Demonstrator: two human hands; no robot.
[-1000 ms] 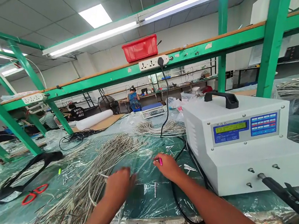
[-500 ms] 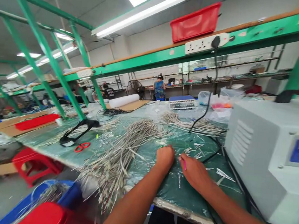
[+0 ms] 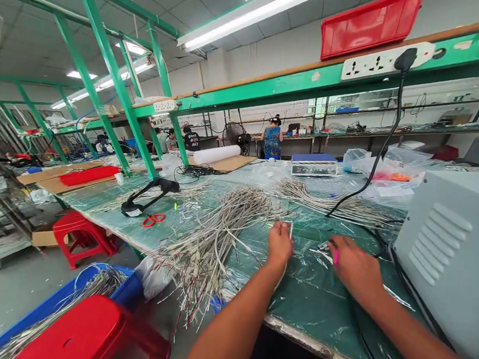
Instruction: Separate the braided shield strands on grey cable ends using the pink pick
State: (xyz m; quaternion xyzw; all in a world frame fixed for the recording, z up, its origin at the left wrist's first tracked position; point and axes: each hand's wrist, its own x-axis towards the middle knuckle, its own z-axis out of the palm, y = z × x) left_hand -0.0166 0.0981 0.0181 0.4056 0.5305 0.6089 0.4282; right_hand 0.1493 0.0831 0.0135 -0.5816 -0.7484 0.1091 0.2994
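My left hand (image 3: 279,245) is closed near the table's front, with the white end of a thin cable (image 3: 291,228) showing above the fingers. My right hand (image 3: 358,268) is to its right, fingers bent down by some thin white scraps (image 3: 321,256). A slim pink object (image 3: 336,257) shows between those fingers; its kind is hard to make out. Left of my left hand lies a large bundle of grey-white cables (image 3: 222,223), its stripped ends hanging over the table edge. A second cable bundle (image 3: 326,202) lies farther back.
A grey machine (image 3: 447,261) stands at right, black cords beside it. Red-handled scissors (image 3: 153,220) and a black strap-like frame (image 3: 148,196) lie left. Below the edge are a red stool (image 3: 81,328) and a blue bin (image 3: 127,287). A green shelf beam (image 3: 265,89) crosses above.
My hands have moved apart: the right one has shifted rightward to the white scraps. A white cable end now shows above my left hand. The view has turned left.
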